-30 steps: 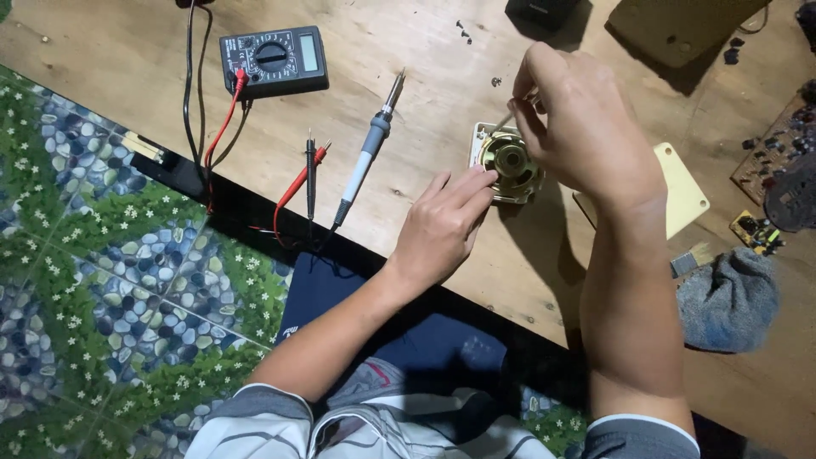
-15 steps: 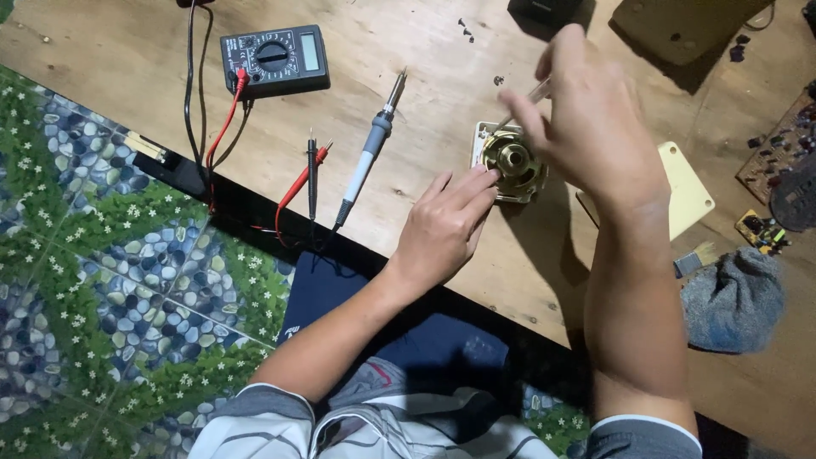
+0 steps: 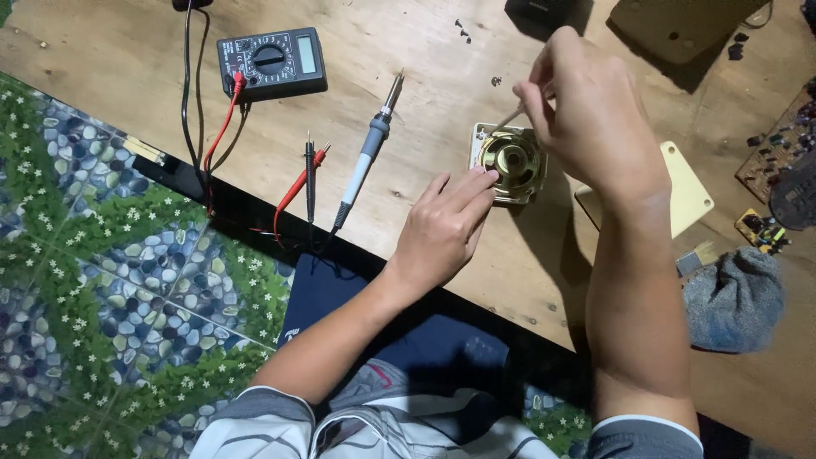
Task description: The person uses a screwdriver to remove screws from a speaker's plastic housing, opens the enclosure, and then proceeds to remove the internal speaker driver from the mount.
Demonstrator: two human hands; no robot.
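From the head camera, the small brass-coloured speaker [image 3: 510, 161] sits on the wooden table [image 3: 127, 68], right of the soldering iron [image 3: 367, 149]. The left hand [image 3: 442, 229] lies flat, fingers together, tips touching the speaker's near edge to steady it. The right hand [image 3: 595, 110] hovers just above the speaker, fingers pinched on a thin wire or tool [image 3: 510, 117]. I'd keep that steadying pressure even and the pinched piece low, well away from the meter [image 3: 272, 61] beyond the iron

Right hand [image 3: 595, 119] hides the thin tool's [image 3: 510, 117] upper end.
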